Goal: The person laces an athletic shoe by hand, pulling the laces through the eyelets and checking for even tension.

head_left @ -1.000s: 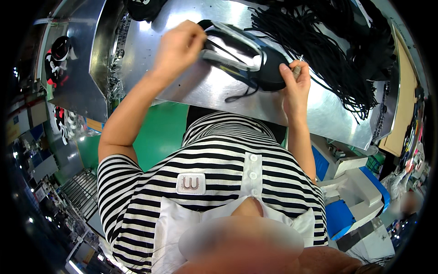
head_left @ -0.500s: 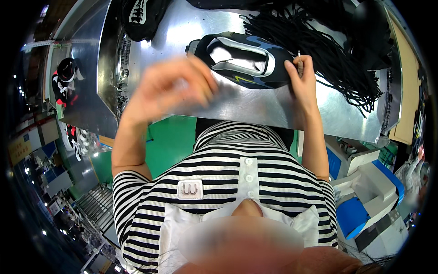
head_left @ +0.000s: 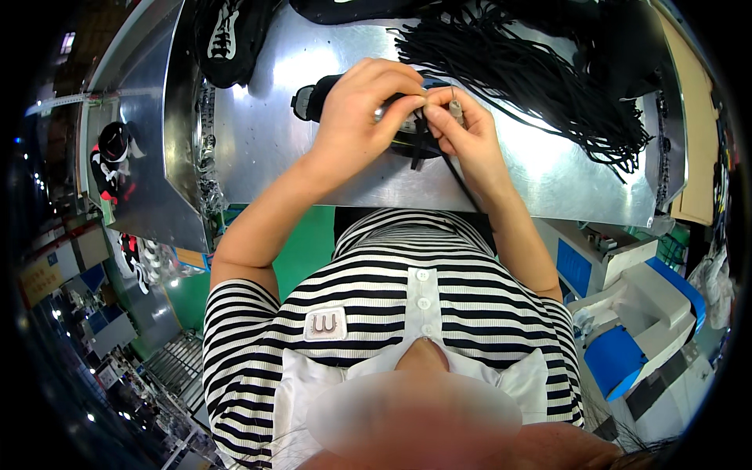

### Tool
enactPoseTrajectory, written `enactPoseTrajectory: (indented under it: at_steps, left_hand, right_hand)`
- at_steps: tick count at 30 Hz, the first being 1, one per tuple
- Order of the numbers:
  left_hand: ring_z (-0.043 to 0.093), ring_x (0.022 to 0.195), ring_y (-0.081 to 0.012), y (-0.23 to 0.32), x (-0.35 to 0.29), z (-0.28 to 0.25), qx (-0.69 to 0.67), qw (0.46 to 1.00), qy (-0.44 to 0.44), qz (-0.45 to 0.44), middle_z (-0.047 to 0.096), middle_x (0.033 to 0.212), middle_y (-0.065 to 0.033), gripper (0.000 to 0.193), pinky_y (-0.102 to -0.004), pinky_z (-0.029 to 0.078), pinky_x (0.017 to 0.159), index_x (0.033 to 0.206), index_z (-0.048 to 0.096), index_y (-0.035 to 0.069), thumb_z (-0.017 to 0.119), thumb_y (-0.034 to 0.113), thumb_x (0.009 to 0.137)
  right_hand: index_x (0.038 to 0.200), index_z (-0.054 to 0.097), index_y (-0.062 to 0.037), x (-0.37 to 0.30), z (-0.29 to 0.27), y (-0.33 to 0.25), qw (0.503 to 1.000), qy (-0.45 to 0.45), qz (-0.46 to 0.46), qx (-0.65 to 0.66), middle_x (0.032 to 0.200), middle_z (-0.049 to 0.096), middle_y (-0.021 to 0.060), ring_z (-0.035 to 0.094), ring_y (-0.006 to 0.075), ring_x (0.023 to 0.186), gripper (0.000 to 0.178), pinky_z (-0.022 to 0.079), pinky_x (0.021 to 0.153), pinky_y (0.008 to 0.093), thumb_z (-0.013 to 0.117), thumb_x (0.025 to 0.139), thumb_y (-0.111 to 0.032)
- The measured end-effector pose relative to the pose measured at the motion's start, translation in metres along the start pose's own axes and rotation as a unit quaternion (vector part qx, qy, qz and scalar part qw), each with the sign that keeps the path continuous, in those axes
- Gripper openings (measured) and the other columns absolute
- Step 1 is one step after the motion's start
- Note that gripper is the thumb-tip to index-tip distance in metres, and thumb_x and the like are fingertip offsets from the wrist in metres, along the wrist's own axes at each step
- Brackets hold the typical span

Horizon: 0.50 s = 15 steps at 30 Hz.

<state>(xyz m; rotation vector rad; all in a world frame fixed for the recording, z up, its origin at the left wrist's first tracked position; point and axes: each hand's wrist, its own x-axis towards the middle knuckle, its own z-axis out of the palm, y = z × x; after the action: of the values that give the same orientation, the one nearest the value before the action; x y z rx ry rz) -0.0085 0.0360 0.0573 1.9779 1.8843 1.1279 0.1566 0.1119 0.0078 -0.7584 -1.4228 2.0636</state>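
Observation:
My left hand (head_left: pixel 356 113) is closed over the middle of a black and blue shoe (head_left: pixel 315 98), pinching a black shoelace (head_left: pixel 417 150) between thumb and forefinger. Fingertip to fingertip with it is my right hand (head_left: pixel 474 141), closed at the same lace. A small tool (head_left: pixel 456 111) with a pale handle and thin metal tip sits among the right hand's fingers. Loose lace hangs below both hands, one length running toward the table's near edge. The shoe lies on its sole, heel to the left; my hands cover most of its opening.
A large bundle of black laces (head_left: pixel 540 94) spreads over the metal table (head_left: pixel 270 149) at the right. Another black shoe (head_left: pixel 227 43) stands at the back left, and part of a dark shoe (head_left: pixel 352 9) shows at the far edge. Below right is a white and blue machine (head_left: pixel 627 337).
My left hand has moved from the left to above the shoe, and a black lace now shows in its pinch. The right hand has come left from the toe to meet it. The shoe sits slightly further left.

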Motion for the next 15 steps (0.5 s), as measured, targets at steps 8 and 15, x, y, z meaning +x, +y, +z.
enactPoseTrajectory:
  at_steps: [8,15]
  left_hand:
    - [0.064,0.089,-0.0246,-0.048,-0.032,-0.009,-0.144,0.890,-0.214,-0.377,0.070,0.097,-0.0120,0.059,-0.0358,0.050,0.081,0.107,0.070,-0.001,0.055,0.054,0.094]
    - [0.054,0.065,-0.0058,-0.040,-0.016,0.018,-0.290,0.820,-0.158,-0.467,0.067,0.086,-0.0033,0.049,-0.0213,0.041,0.061,0.094,0.067,0.005,0.060,0.054,0.092]
  right_hand:
    - [0.111,0.057,-0.0032,0.015,0.006,0.021,0.993,0.073,0.063,0.073,0.087,0.067,0.0057,0.048,0.0019,0.057,0.022,0.036,0.050,0.0141,0.065,0.091,-0.008]
    - [0.114,0.055,-0.0023,0.028,0.009,0.037,0.988,0.092,0.030,-0.120,0.080,0.069,0.0041,0.054,0.0033,0.057,0.031,0.037,0.046,0.0175,0.069,0.087,-0.007]
